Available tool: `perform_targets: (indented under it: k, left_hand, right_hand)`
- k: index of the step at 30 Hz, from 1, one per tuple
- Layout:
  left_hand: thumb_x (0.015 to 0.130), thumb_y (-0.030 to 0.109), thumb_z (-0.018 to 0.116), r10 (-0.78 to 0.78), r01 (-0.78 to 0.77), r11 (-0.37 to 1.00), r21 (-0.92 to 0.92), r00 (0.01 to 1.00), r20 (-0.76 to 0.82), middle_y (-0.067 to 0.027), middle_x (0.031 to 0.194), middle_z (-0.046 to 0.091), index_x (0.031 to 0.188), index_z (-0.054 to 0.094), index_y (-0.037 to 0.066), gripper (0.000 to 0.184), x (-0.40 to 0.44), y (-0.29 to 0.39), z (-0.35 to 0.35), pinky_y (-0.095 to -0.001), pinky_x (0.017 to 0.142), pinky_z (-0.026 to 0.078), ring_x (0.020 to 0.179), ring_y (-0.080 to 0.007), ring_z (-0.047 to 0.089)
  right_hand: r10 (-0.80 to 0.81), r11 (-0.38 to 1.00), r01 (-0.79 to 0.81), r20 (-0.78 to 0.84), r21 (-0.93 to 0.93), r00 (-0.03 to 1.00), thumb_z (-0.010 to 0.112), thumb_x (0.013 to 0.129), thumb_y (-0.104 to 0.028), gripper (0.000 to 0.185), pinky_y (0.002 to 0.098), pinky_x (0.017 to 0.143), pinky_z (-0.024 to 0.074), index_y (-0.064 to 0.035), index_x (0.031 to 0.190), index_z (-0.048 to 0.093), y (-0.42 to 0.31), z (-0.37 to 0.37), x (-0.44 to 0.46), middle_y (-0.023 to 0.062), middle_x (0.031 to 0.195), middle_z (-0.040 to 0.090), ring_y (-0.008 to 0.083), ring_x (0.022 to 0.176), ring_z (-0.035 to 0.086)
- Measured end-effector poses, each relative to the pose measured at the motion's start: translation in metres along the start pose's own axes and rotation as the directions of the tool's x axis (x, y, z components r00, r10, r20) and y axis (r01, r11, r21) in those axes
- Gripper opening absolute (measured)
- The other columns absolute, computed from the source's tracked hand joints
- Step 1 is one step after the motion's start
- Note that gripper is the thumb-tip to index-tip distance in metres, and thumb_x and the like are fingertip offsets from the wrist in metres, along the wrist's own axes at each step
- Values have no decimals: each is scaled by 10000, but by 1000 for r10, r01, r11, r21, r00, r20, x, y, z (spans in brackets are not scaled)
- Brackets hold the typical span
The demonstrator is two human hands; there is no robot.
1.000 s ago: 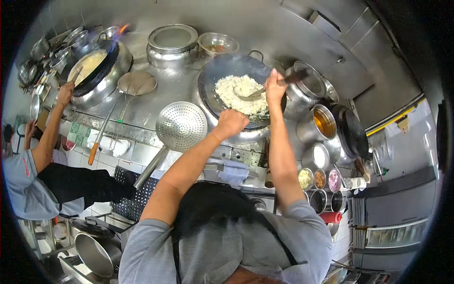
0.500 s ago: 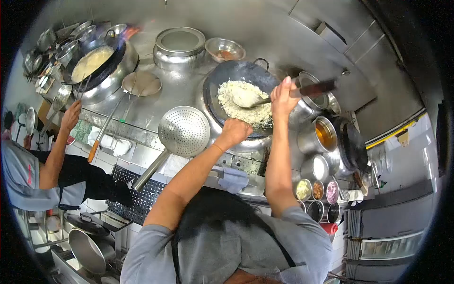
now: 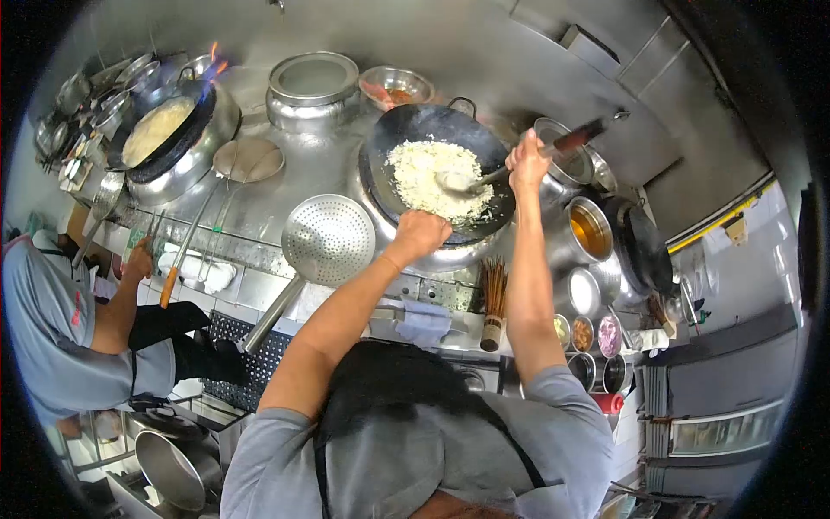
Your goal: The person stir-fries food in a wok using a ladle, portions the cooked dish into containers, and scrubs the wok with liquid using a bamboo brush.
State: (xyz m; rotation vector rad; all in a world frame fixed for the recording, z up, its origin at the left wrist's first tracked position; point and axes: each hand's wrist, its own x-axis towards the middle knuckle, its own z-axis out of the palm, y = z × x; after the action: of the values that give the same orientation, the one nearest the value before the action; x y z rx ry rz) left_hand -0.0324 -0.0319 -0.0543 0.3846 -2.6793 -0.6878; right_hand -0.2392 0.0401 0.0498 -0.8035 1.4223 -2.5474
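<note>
My left hand (image 3: pixel 421 233) is closed in a fist at the near rim of a black wok (image 3: pixel 393 134), gripping it there; the part inside the fist is hidden. In the wok lies a heap of white, rice-like food (image 3: pixel 424 169) with small green bits. My right hand (image 3: pixel 527 163) is wrapped round the shaft of a wok ladle (image 3: pixel 493 177), below its dark wooden handle. The ladle's bowl rests among the grains, on the right side of the heap.
A perforated strainer (image 3: pixel 328 240) lies left of my left arm. A bamboo brush (image 3: pixel 493 303) stands near my right forearm. Pots of amber liquid (image 3: pixel 590 232) and chopped ingredients (image 3: pixel 609 336) sit at right. At left, a co-worker (image 3: pixel 104 320) stands near another wok (image 3: pixel 164 130) with flames behind.
The ladle, heaped with grains before, now sits lower and further right in the food. The co-worker's hand has dropped away from the other wok, and their body has turned. The bamboo brush has come into view.
</note>
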Motion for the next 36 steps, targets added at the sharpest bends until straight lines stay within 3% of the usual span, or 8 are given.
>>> perform_targets:
  k: [5, 15, 18, 23, 25, 29, 30, 36]
  left_hand:
    - [875, 325, 502, 28, -26, 999, 43, 998, -63, -180, 712, 667, 701, 708, 89, 358, -5, 0, 4, -463, 695, 527, 689, -356, 660]
    - [807, 278, 549, 110, -115, 993, -15, 975, -193, -188, 618, 631, 598, 668, 73, 316, -17, 56, -65, -456, 605, 535, 573, -364, 642]
    - [822, 286, 542, 37, -39, 999, -29, 998, -59, -195, 607, 627, 592, 667, 65, 343, -48, 23, -6, -455, 599, 533, 563, -376, 637]
    - [836, 268, 537, 169, -169, 986, 4, 985, 18, -178, 578, 619, 568, 646, 72, 349, -88, 51, -39, -461, 550, 518, 520, -357, 626]
    - [825, 252, 538, 180, -197, 979, -61, 960, -212, -163, 532, 583, 522, 613, 80, 357, -49, 56, -65, -473, 508, 482, 472, -343, 586]
    - [814, 287, 547, 28, -34, 999, -32, 985, -170, -188, 590, 615, 578, 667, 83, 334, -14, 34, -41, -467, 578, 513, 568, -369, 629]
    - [812, 288, 550, 25, -31, 999, -41, 990, -138, -190, 593, 617, 585, 673, 84, 330, -26, 23, -17, -468, 588, 519, 578, -370, 635]
    - [812, 263, 559, 74, -74, 997, 17, 997, 7, -182, 618, 641, 574, 679, 93, 316, -67, 22, -21, -457, 602, 538, 574, -338, 652]
  right_hand:
    - [7, 1000, -10, -172, -15, 985, 574, 962, -268, 381, 256, 313, 243, -103, 659, 411, -16, 47, -66, -37, 476, 331, 76, 338, 296]
    - [62, 991, -59, 25, -124, 998, 582, 956, -269, 415, 259, 325, 226, -108, 628, 387, -38, 77, -55, -45, 478, 333, 68, 346, 292]
    - [-167, 920, 198, 119, -338, 979, 537, 969, -207, 391, 252, 373, 288, -71, 622, 422, 7, 55, -48, -33, 495, 395, 71, 394, 372]
    - [-69, 964, 80, 51, -254, 996, 578, 963, -285, 424, 263, 340, 239, -132, 626, 373, -73, 68, -62, -61, 468, 303, 64, 360, 279]
    - [-51, 955, 39, -34, -293, 998, 609, 942, -297, 416, 286, 332, 257, -127, 622, 405, -89, 74, -65, -41, 461, 343, 80, 348, 321]
    - [-536, 636, 401, -3, -659, 844, 642, 913, -327, 425, 262, 407, 316, -69, 645, 437, -2, 44, -33, -5, 549, 444, 95, 474, 426]
    - [-391, 638, 294, 29, -712, 920, 620, 931, -303, 410, 240, 437, 319, -76, 649, 427, -5, 50, -46, -19, 584, 444, 77, 532, 428]
    - [-322, 875, 291, -17, -388, 947, 661, 915, -291, 326, 219, 394, 332, -82, 699, 534, -117, 54, -50, -22, 579, 500, 57, 453, 424]
